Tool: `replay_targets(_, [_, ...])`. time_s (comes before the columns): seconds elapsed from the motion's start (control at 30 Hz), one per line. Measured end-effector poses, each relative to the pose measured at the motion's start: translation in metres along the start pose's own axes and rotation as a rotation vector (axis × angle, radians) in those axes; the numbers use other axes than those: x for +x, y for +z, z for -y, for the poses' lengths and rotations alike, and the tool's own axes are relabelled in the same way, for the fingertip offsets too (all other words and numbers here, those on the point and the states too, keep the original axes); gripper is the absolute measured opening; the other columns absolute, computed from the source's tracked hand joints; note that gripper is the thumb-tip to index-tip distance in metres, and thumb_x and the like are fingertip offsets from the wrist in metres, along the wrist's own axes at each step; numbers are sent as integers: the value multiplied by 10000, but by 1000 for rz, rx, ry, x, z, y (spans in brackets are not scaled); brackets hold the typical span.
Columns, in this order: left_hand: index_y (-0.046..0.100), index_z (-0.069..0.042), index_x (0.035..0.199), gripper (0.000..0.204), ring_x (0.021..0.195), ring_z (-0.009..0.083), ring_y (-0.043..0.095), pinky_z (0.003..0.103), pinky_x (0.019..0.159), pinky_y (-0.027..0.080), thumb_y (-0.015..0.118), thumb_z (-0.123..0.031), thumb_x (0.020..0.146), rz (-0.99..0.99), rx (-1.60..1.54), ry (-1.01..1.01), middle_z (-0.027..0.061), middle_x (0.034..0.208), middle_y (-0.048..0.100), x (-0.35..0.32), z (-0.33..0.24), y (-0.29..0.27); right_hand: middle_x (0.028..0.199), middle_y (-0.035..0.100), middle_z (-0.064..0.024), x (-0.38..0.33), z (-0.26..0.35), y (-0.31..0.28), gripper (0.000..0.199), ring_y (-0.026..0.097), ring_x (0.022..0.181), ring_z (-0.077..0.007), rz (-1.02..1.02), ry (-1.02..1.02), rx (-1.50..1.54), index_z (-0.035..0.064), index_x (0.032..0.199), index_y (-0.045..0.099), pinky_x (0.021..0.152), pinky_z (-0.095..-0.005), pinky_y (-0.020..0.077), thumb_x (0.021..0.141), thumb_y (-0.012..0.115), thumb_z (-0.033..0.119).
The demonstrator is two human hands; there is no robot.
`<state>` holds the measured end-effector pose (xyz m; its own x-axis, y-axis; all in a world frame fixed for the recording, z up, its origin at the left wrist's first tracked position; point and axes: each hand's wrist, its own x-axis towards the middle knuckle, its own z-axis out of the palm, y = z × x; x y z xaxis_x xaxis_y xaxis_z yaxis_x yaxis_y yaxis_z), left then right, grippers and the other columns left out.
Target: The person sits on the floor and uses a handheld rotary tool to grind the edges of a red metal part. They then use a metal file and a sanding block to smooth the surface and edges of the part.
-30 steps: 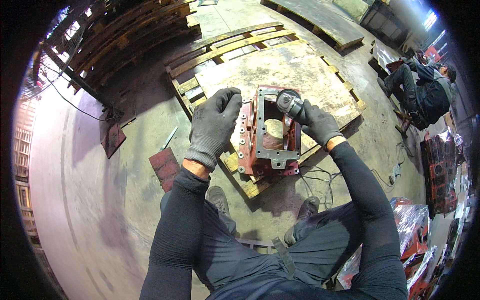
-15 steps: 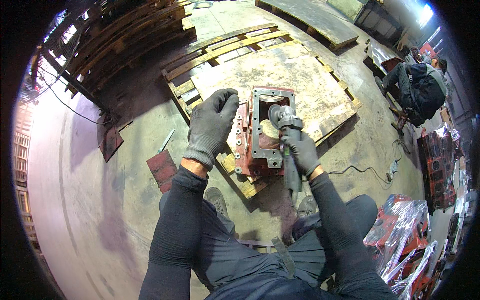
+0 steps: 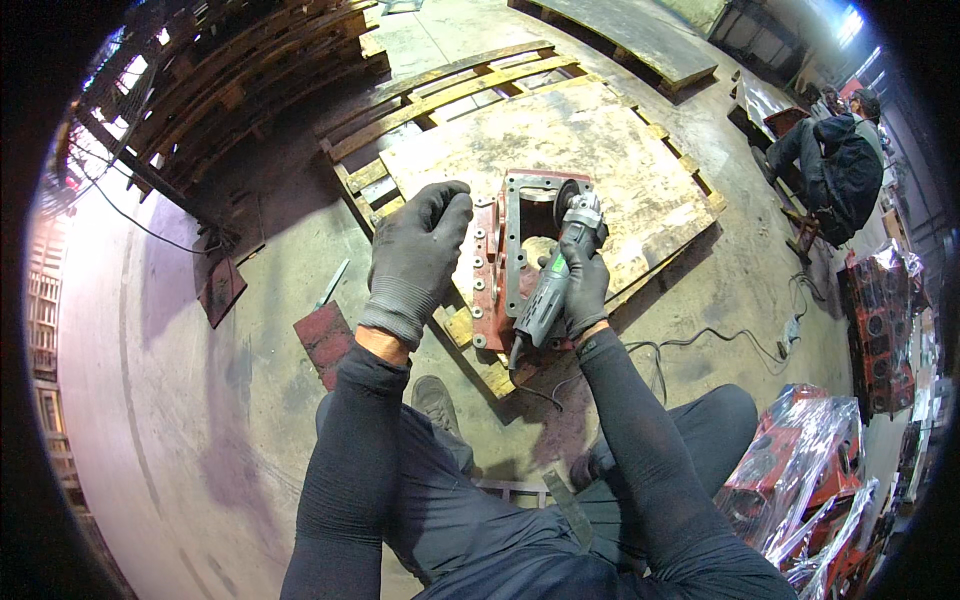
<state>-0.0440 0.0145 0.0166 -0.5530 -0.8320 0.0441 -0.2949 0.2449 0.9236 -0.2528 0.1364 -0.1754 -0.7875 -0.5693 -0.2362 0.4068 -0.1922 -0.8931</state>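
An open-topped, box-like red metal housing (image 3: pixel 514 275) lies toward the near edge of a pale board (image 3: pixel 480 150), which covers much of a wooden pallet (image 3: pixel 372 150) on the floor. Within the housing's walls the cavity is dark toward the far end, and a paler rounded patch shows lower down in it. To the near right, clear plastic wrap (image 3: pixel 790 450) encloses red castings with round openings; farther off on the right, another wrapped red stack (image 3: pixel 882 330) stands on the floor.

The housing is dull red on its sides, with a grey bare-metal rim pierced by small bolt holes. Along its left side runs a red flange with a row of pale ringed holes. An angle grinder (image 3: pixel 542 300) lies slantwise over the right part of the housing, its body grey and black with a small green patch, its head silvery and its round disc at the far end, above the opening; whether the disc touches metal cannot be told.

The gloved right hand (image 3: pixel 584 285) is wrapped firmly round the grinder's body. The gloved left hand (image 3: pixel 420 245) is half curled just left of the housing; its fingertips are hidden, so any hold cannot be told.
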Motion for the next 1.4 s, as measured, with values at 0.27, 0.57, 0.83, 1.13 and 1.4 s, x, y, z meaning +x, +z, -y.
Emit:
replay_targets(0.27, [700,4,1278,328,974,145,698,297,898,567,603,-251,1095,13,0,36,84,1053,749,2,2,4,938,695,-111,15,-11,6,375,708,749,-216,-32,-107,19,-31,1182,597,676,-369,607,935,781,182])
replay_targets(0.57, [699,8,1277,332,952,140,696,293,880,560,620,-253,1086,-8,0,33,80,1030,750,0,5,-2,944,744,-139,-15,-7,42,330,735,701,-226,121,55,40,-6,1144,616,636,-363,611,958,753,230])
replay_targets(0.83, [700,7,1271,350,911,126,682,277,855,553,611,-276,1086,-6,-3,36,64,1018,747,1,10,-6,1102,745,-153,-27,17,22,438,770,922,-247,332,-30,-81,-47,1297,591,766,-352,649,1030,670,292])
replay_targets(1.13, [713,-27,1261,316,865,87,658,244,767,545,647,-272,1071,-1,6,40,22,983,730,-4,11,1,1045,750,-190,-41,154,-77,467,781,890,-272,115,-79,-142,-63,1180,636,741,-356,652,1040,634,382])
replay_targets(1.4, [723,-7,1250,278,874,91,680,251,777,570,705,-204,1054,20,10,153,26,1045,743,-17,23,8,1139,727,-186,-74,231,-152,603,758,934,-240,110,-45,59,-43,1401,525,845,-334,656,1017,681,395])
